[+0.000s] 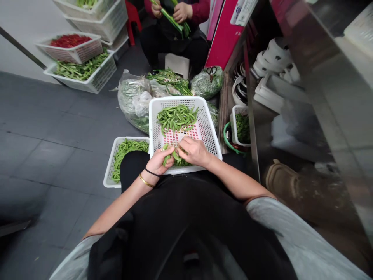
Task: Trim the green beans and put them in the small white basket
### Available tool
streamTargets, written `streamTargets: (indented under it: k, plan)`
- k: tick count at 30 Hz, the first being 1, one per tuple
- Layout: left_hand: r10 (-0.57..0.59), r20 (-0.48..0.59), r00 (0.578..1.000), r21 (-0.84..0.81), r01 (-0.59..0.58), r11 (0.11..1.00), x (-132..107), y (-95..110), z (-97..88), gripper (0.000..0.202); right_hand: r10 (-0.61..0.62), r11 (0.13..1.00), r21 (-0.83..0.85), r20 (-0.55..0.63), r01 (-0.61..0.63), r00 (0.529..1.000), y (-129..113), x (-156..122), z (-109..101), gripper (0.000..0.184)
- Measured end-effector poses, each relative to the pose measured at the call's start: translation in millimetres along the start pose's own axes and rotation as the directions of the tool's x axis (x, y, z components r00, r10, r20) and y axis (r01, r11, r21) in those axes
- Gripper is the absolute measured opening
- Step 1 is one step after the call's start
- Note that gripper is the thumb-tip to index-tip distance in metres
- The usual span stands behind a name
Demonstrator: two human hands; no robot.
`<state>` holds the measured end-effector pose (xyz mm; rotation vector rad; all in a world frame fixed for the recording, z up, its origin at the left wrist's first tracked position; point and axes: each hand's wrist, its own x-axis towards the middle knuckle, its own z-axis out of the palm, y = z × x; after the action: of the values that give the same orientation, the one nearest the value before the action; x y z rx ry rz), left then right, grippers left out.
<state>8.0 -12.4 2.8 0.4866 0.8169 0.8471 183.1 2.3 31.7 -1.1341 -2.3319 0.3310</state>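
A white plastic basket (215, 142) rests on my lap, with a heap of green pea pods (176, 118) toward its far side and more pods under my hands at its near side. My left hand (161, 160), with a black band and a gold bracelet at the wrist, is closed around a few pea pods (166, 159). Against it, my right hand (194, 151) has its fingers pinched at the end of a pea pod (176, 156) that lies between both hands. The right fingertips are partly hidden.
Left of my knee stands another white basket (107, 171) of pods. Bagged greens (132, 95) and loose green stalks (171, 81) lie ahead. Beyond, a co-worker's hands (182, 12) hold long green stalks. Stacked vegetable crates (100, 79) stand left; a metal shelf edge (252, 128) runs along my right.
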Motion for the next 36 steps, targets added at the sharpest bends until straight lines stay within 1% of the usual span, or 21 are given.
streamTargets:
  k: [2, 5, 7, 9, 11, 13, 15, 18, 19, 21, 23, 24, 26, 28, 30, 31, 32, 33, 34, 35, 36]
  plan:
    - [0.108, -0.124, 0.986, 0.017, -0.106, 0.994, 0.7, 4.1, -4.2, 0.028, 0.037, 0.999, 0.013, -0.072, -0.037, 0.997, 10.0, -4.9, -9.4, 0.016]
    - [0.331, -0.255, 0.908, 0.17, -0.295, 0.94, -1.2, 11.6, -12.8, 0.028, 0.133, 0.989, 0.087, -0.173, -0.12, 0.976, 30.2, -9.0, -28.2, 0.014]
    - [0.425, -0.271, 0.864, 0.289, -0.348, 0.892, -2.9, 14.2, -15.2, 0.026, 0.182, 0.976, 0.144, -0.135, -0.162, 0.974, 36.2, -8.0, -34.1, 0.009]
    - [0.467, -0.243, 0.85, 0.395, -0.353, 0.848, -4.2, 14.4, -13.9, 0.024, 0.172, 0.97, 0.174, 0.012, -0.171, 0.985, 31.9, -4.1, -30.0, 0.02]
    - [0.484, -0.19, 0.854, 0.481, -0.349, 0.804, -5.2, 13.2, -11.2, 0.022, 0.096, 0.982, 0.138, 0.208, -0.126, 0.973, 21.3, 1.2, -18.1, 0.028]
    - [0.493, -0.145, 0.858, 0.536, -0.351, 0.768, -6.6, 11.9, -10.4, 0.02, 0.032, 0.995, 0.074, 0.357, -0.063, 0.933, 11.5, 5.6, -4.9, 0.023]
    - [0.488, -0.123, 0.864, 0.545, -0.353, 0.761, -8.8, 11.3, -12.6, 0.019, 0.017, 0.995, 0.079, 0.388, -0.052, 0.921, 7.7, 7.2, 3.8, 0.026]
    - [0.437, -0.08, 0.896, 0.55, -0.326, 0.769, -12.3, 11.1, -16.8, 0.018, 0.051, 0.956, 0.253, 0.35, -0.147, 0.935, 11.9, 5.4, 5.2, 0.03]
    - [0.388, -0.03, 0.921, 0.579, -0.3, 0.758, -13.0, 11.0, -16.9, 0.017, 0.067, 0.931, 0.314, 0.356, -0.187, 0.932, 14.2, 4.8, 3.7, 0.031]
    - [0.224, 0.111, 0.968, 0.656, -0.241, 0.715, -12.8, 10.1, -14.4, 0.016, 0.045, 0.894, 0.388, 0.417, -0.223, 0.908, 17.5, 5.7, 0.4, 0.03]
    - [0.07, 0.21, 0.975, 0.7, -0.2, 0.686, -10.2, 7.9, -9.0, 0.016, -0.054, 0.889, 0.419, 0.494, -0.183, 0.868, 18.0, 9.4, -1.3, 0.028]
    - [0.048, 0.217, 0.975, 0.698, -0.19, 0.69, -8.0, 6.4, -6.3, 0.015, -0.099, 0.889, 0.429, 0.516, -0.157, 0.851, 17.3, 11.9, -1.1, 0.028]
    - [0.101, 0.166, 0.981, 0.668, -0.187, 0.72, -2.3, 3.8, -2.9, 0.016, -0.108, 0.891, 0.431, 0.504, -0.141, 0.857, 16.0, 16.0, 0.6, 0.029]
    - [0.189, 0.083, 0.979, 0.608, -0.2, 0.768, 4.1, 3.1, -5.1, 0.018, -0.039, 0.896, 0.412, 0.448, -0.167, 0.893, 18.4, 16.8, 2.2, 0.028]
    - [0.287, -0.035, 0.957, 0.493, -0.233, 0.838, 10.2, 6.2, -14.5, 0.019, 0.03, 0.894, 0.396, 0.416, -0.211, 0.909, 28.5, 13.4, 1.4, 0.029]
    - [0.336, -0.111, 0.935, 0.416, -0.264, 0.87, 13.0, 9.3, -21.5, 0.02, 0.052, 0.887, 0.393, 0.434, -0.241, 0.899, 37.0, 10.9, 0.1, 0.03]
    - [0.375, -0.189, 0.908, 0.337, -0.298, 0.893, 15.5, 13.1, -29.2, 0.019, 0.065, 0.88, 0.384, 0.484, -0.279, 0.873, 47.5, 8.7, -1.1, 0.03]
    - [0.396, -0.253, 0.883, 0.264, -0.331, 0.906, 17.9, 17.2, -37.1, 0.019, 0.069, 0.873, 0.366, 0.563, -0.323, 0.824, 59.5, 7.5, -1.7, 0.027]
    - [0.393, -0.29, 0.873, 0.198, -0.347, 0.917, 20.2, 21.2, -44.2, 0.018, 0.067, 0.865, 0.335, 0.659, -0.373, 0.749, 72.2, 8.2, -0.7, 0.023]
    - [0.367, -0.296, 0.882, 0.135, -0.342, 0.93, 22.5, 24.5, -49.9, 0.019, 0.072, 0.859, 0.289, 0.748, -0.422, 0.66, 84.8, 11.4, 2.6, 0.026]
    - [0.322, -0.277, 0.905, 0.07, -0.316, 0.946, 24.6, 26.7, -53.5, 0.019, 0.095, 0.856, 0.231, 0.809, -0.462, 0.581, 96.5, 17.4, 8.7, 0.036]
